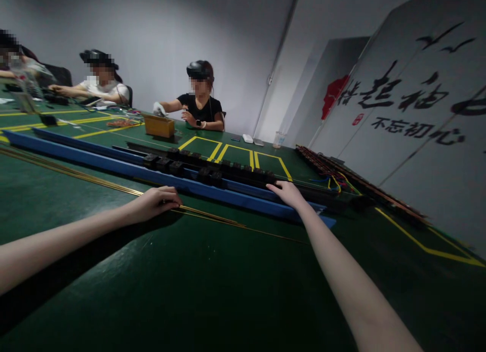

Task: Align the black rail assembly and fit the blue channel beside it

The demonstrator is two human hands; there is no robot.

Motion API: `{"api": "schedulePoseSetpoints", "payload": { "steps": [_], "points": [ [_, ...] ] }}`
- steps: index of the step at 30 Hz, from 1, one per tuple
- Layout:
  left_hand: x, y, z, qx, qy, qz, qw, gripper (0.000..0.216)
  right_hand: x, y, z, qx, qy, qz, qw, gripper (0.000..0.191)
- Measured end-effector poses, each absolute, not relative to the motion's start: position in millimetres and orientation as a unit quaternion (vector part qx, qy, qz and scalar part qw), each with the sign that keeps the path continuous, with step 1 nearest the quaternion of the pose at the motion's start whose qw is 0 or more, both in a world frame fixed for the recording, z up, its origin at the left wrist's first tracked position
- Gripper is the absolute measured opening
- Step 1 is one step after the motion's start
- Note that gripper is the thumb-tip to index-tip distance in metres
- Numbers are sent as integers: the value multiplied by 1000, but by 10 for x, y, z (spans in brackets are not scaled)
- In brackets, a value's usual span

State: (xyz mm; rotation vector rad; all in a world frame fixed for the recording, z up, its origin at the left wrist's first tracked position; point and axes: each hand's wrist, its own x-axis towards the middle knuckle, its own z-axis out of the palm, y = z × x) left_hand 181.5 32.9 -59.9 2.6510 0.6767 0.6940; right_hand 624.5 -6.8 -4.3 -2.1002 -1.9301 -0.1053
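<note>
My left hand (pixel 156 202) lies on the green table (pixel 212 286), its fingers curled over thin brass-coloured rods (pixel 114 186) that run along the tabletop. My right hand (pixel 287 192) reaches further out and rests flat, fingers stretched, on a long blue rail (pixel 94 162). Just behind that rail sits a row of black blocks (pixel 212 171) on a dark track. Whether the left fingers actually pinch a rod is hard to make out.
Three other people sit at the far side; one in black (pixel 200 105) handles something beside a yellow-brown box (pixel 159 125). Yellow lines mark the table. A strip with coloured wires (pixel 341 180) runs along the right. White panels with black characters stand at right.
</note>
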Motion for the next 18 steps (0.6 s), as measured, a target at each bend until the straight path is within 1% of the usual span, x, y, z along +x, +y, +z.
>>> {"api": "schedulePoseSetpoints", "payload": {
  "steps": [6, 9, 11, 12, 14, 15, 18],
  "points": [
    [1802, 242, -540, 934, 230, 230, 149, 33, 6186, -133, 67, -711, -677, -102, 161, 34],
    [1777, 218, -517, 936, 237, 221, 141, 33, 6080, -161, 288, -691, -685, -131, 190, 29],
    [1767, 216, -510, 935, 242, 221, 136, 33, 5924, -246, 534, -673, -689, -142, 227, 30],
    [1764, 218, -509, 935, 243, 221, 136, 34, 5813, -330, 683, -652, -699, -140, 258, 31],
    [1763, 222, -509, 935, 244, 217, 136, 33, 5532, -603, 1011, -539, -747, -100, 377, 31],
    [1764, 222, -510, 935, 246, 214, 137, 33, 5375, -786, 1175, -494, -770, -85, 396, 30],
    [1773, 206, -514, 934, 254, 210, 135, 34, 4924, -1399, 1538, -398, -846, -57, 349, 26]
  ]
}}
